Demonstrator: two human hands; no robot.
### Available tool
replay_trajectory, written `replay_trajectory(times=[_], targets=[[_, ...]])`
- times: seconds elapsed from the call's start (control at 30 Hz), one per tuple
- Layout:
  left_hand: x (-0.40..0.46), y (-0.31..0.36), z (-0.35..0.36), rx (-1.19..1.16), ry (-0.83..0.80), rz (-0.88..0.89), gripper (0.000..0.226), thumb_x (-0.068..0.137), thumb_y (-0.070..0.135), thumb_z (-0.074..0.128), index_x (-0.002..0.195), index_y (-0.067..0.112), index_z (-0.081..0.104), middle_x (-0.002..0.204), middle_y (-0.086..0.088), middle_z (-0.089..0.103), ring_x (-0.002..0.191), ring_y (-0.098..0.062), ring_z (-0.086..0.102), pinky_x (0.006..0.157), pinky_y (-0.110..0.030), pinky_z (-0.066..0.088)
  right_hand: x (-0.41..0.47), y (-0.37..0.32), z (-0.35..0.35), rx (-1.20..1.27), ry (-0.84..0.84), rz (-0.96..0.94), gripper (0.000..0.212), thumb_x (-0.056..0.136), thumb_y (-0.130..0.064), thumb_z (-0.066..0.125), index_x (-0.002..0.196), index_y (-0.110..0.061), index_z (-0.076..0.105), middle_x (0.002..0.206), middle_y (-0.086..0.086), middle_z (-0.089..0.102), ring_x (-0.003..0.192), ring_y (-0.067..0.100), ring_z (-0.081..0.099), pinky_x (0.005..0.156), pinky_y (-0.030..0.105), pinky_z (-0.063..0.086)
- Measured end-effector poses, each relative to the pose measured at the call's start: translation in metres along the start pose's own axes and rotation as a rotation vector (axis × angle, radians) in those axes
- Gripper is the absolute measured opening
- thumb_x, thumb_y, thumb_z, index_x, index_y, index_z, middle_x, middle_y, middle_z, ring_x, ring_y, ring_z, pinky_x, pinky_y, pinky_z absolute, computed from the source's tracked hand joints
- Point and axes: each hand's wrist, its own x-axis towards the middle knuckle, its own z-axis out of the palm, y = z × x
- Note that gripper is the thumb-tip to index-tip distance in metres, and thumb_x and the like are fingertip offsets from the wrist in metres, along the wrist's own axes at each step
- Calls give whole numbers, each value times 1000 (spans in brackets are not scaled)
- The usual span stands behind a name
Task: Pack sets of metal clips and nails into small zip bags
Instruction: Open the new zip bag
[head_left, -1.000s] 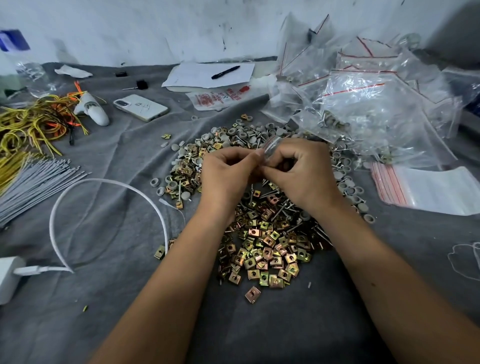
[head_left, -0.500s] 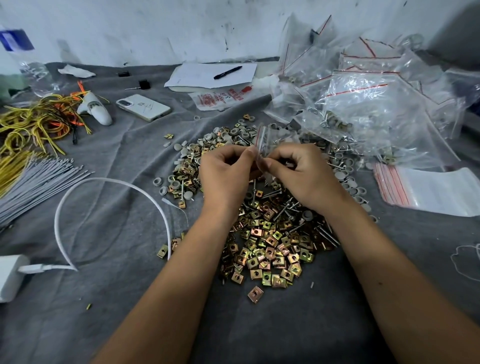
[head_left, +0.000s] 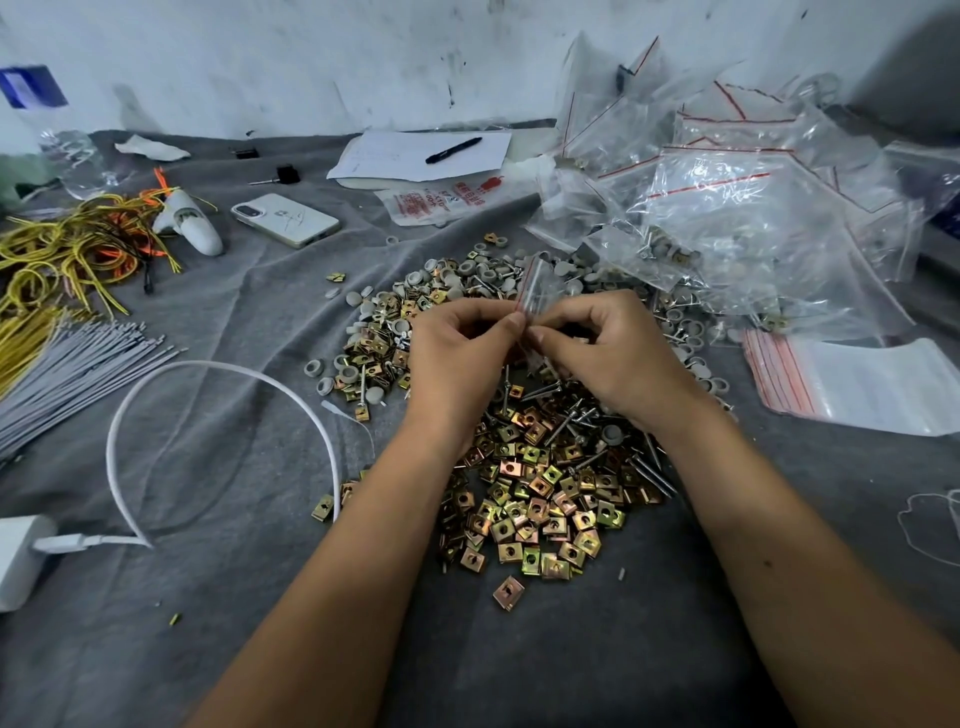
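A small clear zip bag with a red strip stands up between my two hands above the parts pile. My left hand pinches its left edge with thumb and fingers. My right hand pinches its right edge, fingers curled. Below them lies a heap of brass-coloured square metal clips mixed with long nails. Grey round caps spread across the far side of the heap. What the bag holds is hidden by my fingers.
Filled zip bags pile up at the back right, a flat stack of empty ones lies right. A phone, paper with pen, yellow wires, grey ties and a white cable lie left.
Both hands stay together over the pile. The small bag has turned more upright between my fingertips, and the hands have shifted slightly.
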Motion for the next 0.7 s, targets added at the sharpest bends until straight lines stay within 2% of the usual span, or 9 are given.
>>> replay_trajectory(times=[0.17,0.23,0.4,0.47,0.57,0.63,0.7], targets=[[2,-2,1,-44,25,-28,14,97,-5,62,93,-7,75,87,-19,75,76,-28,74,77,-42,65,0,-2,1,-16,13,36,8,91,-10,76,97,-7,81,79,-6,75,65,-6,63,63,11,46],[2,-1,0,-74,15,-50,17,98,-5,61,91,-3,76,84,-14,75,74,-24,74,74,-36,64,0,-2,2,-6,48,47,9,91,-12,76,97,-8,80,79,-4,75,65,-3,64,65,17,50],[1,0,-1,-69,6,-52,13,90,-10,67,93,-2,76,94,-23,76,80,-30,73,76,-36,64,0,-1,5,-11,89,29,3,90,-10,76,90,-10,79,75,1,75,64,11,70,59,23,55],[0,0,-1,-53,28,-36,10,89,-10,69,89,-2,76,89,-24,75,78,-34,74,74,-41,65,0,-1,5,-67,91,-29,4,87,-7,77,86,-11,78,78,-1,75,70,11,71,64,28,57],[-1,-1,0,49,75,9,8,88,-2,73,82,2,77,84,-23,75,82,-45,74,77,-57,63,-1,-1,6,-157,55,-109,6,82,-6,79,85,-10,75,84,0,71,79,20,69,73,45,59],[0,-1,0,131,96,35,12,86,2,75,77,7,77,77,-19,75,75,-41,73,73,-63,62,-1,-1,9,-206,67,-141,7,80,-6,79,83,-10,74,82,-1,69,77,18,66,71,45,57],[0,0,-1,168,95,80,9,87,4,76,79,7,78,75,-15,76,73,-38,75,71,-61,62,0,-1,10,-216,134,-134,5,82,-8,77,82,-10,73,80,-2,69,73,15,65,69,42,55]])
